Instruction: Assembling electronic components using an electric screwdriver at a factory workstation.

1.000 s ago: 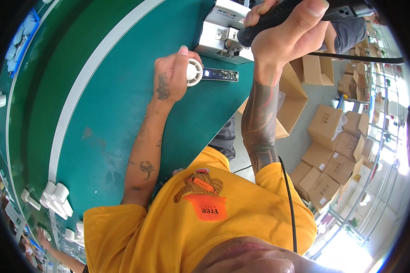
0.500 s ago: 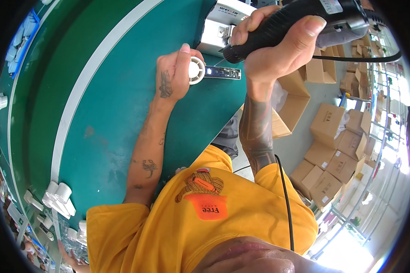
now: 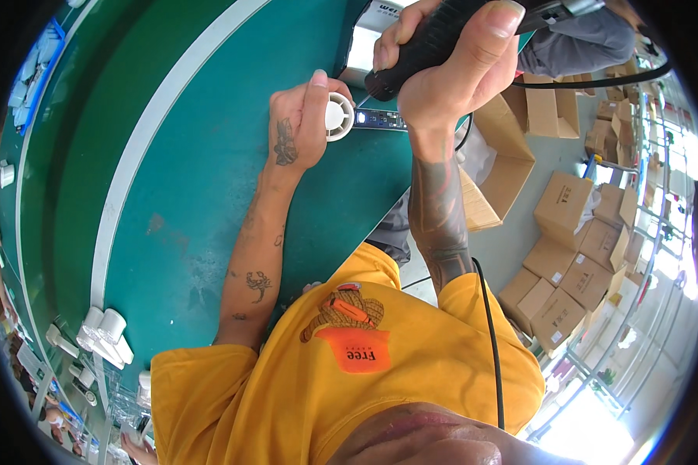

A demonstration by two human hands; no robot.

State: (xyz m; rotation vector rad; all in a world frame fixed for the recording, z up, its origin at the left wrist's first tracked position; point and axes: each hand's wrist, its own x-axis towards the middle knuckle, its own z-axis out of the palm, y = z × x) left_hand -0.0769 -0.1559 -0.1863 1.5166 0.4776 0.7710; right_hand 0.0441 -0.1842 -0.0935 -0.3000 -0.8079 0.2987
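My left hand [image 3: 298, 124] is closed round a handheld fan [image 3: 335, 116] with a round white ringed head, held low over the green table. From the head a narrow dark handle with an exposed circuit board [image 3: 380, 118] points right, a small light glowing on it. A black electric screwdriver [image 3: 434, 48] is gripped in my right hand [image 3: 450, 89], thumb on top. It slants down to the left, its thin bit reaching the spot where fan head and board meet. Whether the bit touches a screw is too small to tell.
A silver metal box [image 3: 368, 43] stands just beyond the fan. White fan parts [image 3: 105, 333] lie at the lower left beside a pale rail [image 3: 124, 170]. Open cardboard boxes [image 3: 504, 182] are on the right. A grey-clothed person [image 3: 585, 39] is at the upper right; the black cord [image 3: 589, 83] trails right.
My right hand has brought the screwdriver left and slightly up in the picture, its bit closer to the fan head. The left hand still holds the fan, nearly in place.
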